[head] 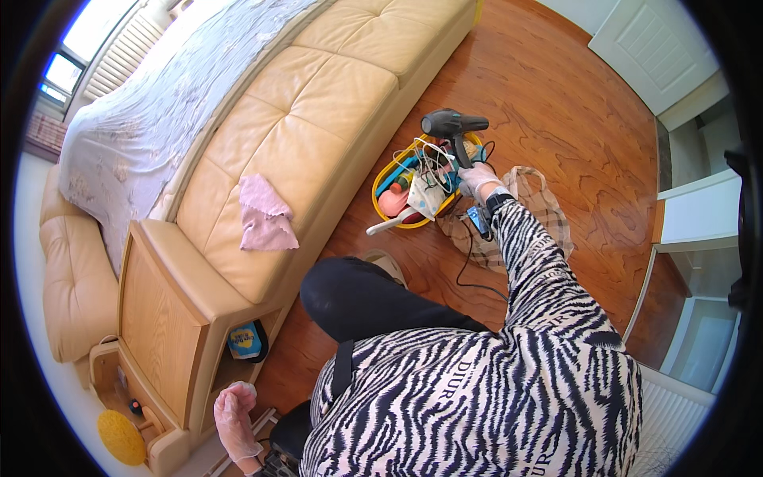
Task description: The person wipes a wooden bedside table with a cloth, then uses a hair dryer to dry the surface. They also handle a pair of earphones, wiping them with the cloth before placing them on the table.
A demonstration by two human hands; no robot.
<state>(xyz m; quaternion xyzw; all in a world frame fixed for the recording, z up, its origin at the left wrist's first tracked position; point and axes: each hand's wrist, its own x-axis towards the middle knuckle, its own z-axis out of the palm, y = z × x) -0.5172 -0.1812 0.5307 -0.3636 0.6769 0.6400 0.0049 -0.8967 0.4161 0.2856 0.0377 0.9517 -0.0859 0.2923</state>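
Note:
Gloved in clear plastic, my right hand (478,179) grips the handle of a black hair dryer (450,124) above a yellow-rimmed oval basket (377,200). White cables (430,156), a pink round item (393,203), a white cloth with blue dots (427,198) and other small items fill the basket. A white handle sticks out over its near rim. My left hand (233,414), in a clear glove too, is beside the wooden end cabinet, its fingers curled; whether it holds anything cannot be told. A black cord runs across the floor below my right wrist.
A pink cloth (265,214) lies on the tan leather bed edge (334,101). A checkered fabric bag (536,203) lies on the wood floor, right of the basket. The wooden cabinet (161,310) has a blue packet (245,341) in its side opening. A yellow oval object (121,437) is at lower left.

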